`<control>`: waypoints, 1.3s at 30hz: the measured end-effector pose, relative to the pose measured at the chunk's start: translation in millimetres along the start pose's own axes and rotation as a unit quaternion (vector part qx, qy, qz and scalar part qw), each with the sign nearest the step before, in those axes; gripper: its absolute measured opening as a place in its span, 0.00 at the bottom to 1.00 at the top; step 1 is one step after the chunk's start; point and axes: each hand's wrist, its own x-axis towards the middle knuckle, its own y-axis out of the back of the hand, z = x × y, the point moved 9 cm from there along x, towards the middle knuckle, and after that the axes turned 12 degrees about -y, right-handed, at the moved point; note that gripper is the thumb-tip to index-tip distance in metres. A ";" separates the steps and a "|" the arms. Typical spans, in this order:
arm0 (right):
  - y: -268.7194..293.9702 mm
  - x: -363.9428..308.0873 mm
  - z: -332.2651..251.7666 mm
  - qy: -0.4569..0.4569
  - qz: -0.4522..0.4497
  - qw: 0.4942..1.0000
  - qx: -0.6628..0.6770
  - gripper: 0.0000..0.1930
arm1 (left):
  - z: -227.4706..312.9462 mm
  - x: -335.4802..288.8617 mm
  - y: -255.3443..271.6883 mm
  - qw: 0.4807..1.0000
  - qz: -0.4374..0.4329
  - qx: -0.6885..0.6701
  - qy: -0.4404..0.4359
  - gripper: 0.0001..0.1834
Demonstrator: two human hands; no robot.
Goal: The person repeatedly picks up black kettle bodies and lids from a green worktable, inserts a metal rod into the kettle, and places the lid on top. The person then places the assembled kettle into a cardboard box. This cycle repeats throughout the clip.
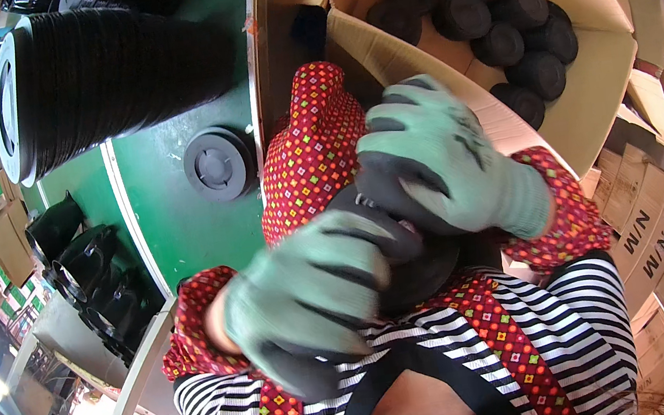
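Both of my hands wear pale green gloves with dark coated palms and fingertips, and they meet in front of my chest. A black round plastic part [422,278] shows below and between them, partly covered by the gloves. My left hand [310,288] curls its fingers over the left side of this part, slightly smeared by motion. From the upper right, my right hand [445,160] closes around its upper side, thumb bent inward. Just what lies under the fingers is hidden. Below my forearms hangs a red patterned apron [309,168] over my lap.
On the green table [171,223] to the left lies a black round disc [218,164]. Beyond it a long stack of black rings [107,78] lies on its side. An open cardboard box [599,99] at the upper right holds several black round parts [501,45]. Stacked cartons [655,245] stand at right.
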 end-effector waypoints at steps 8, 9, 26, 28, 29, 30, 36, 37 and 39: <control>7.8 -2.5 3.3 0.001 -0.066 0.996 -0.052 0.31 | 16.1 44.9 9.9 0.872 -0.134 0.364 0.299 0.33; 10.2 -0.2 0.8 0.000 -0.064 0.997 -0.041 0.30 | 13.7 51.5 8.3 0.829 -0.169 0.411 0.338 0.37; 19.7 -24.2 -52.6 -0.186 -0.062 0.942 -0.274 0.39 | -82.5 -33.8 72.4 0.874 -0.191 0.360 0.267 0.19; 17.2 -19.0 -56.6 -0.185 -0.055 0.929 -0.314 0.36 | -88.3 -36.8 79.9 0.891 -0.151 0.360 0.230 0.15; 15.7 -17.2 -58.6 -0.181 -0.045 0.929 -0.320 0.35 | -87.1 -38.2 78.6 0.889 -0.154 0.368 0.226 0.14; 12.7 -17.2 -59.8 -0.176 -0.036 0.928 -0.326 0.34 | -84.1 -40.0 75.5 0.886 -0.157 0.376 0.222 0.14; 34.8 -27.3 -89.0 -0.021 0.107 0.959 -0.262 0.26 | -38.2 -28.7 78.7 0.833 -0.106 0.495 0.222 0.17; 41.0 -35.1 -94.9 -0.007 0.142 0.954 -0.265 0.30 | -17.9 -38.2 83.0 0.837 -0.030 0.506 0.205 0.18; 43.6 -55.2 -92.1 -0.009 0.168 0.954 -0.250 0.37 | 23.4 -58.2 80.0 0.832 0.082 0.501 0.224 0.16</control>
